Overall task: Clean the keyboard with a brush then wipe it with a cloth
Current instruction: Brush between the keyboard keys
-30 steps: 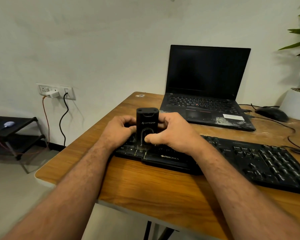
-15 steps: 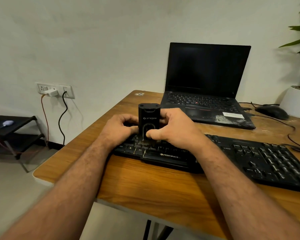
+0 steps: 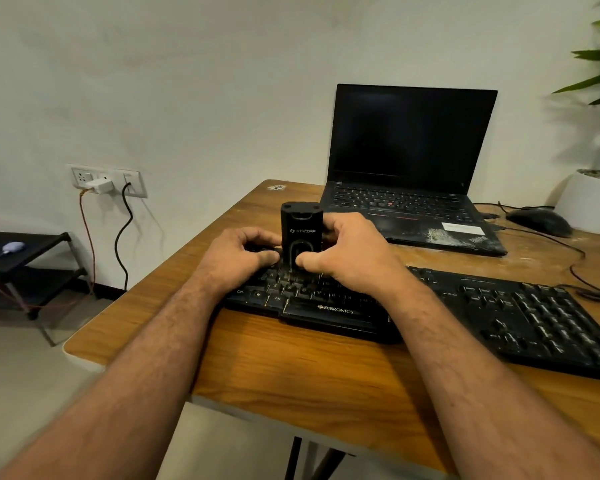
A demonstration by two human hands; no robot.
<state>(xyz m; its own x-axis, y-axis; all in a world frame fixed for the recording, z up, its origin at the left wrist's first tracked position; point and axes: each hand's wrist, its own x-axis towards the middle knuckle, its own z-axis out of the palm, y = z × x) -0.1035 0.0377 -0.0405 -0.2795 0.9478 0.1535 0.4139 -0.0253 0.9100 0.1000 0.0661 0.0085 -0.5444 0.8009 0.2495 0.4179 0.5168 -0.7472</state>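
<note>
A: From the head camera, where is the brush?

B: A black brush tool (image 3: 302, 239) stands upright on the left end of the black keyboard (image 3: 430, 306), its lower end down among the keys. White lettering shows on the face turned to the camera.

A: And the hands?

B: The left hand (image 3: 238, 259) curls its fingers against the tool's left side, thumb low near the base. The right hand (image 3: 347, 252) grips it from the right, with the thumb across the lower front and the fingers wrapped behind. Both hold the tool between them.

A: How does the keyboard lie?

B: Flat on the wooden desk (image 3: 291, 375), slanting from the left hands' area down toward the right edge of the view. The forearms cross the desk's near edge.

A: Is a cloth in sight?

B: I cannot tell; none of the shapes reads as one.

A: What else is there?

B: An open laptop (image 3: 413, 161) with a dark screen sits behind the keyboard, pale scuffing on its palm rest. A black mouse (image 3: 539, 221) lies to its right, beside a white plant pot (image 3: 589, 206). On the wall at left, a socket plate (image 3: 108, 180) carries a white adapter and a black cable; a low black shelf (image 3: 25, 268) stands below.
</note>
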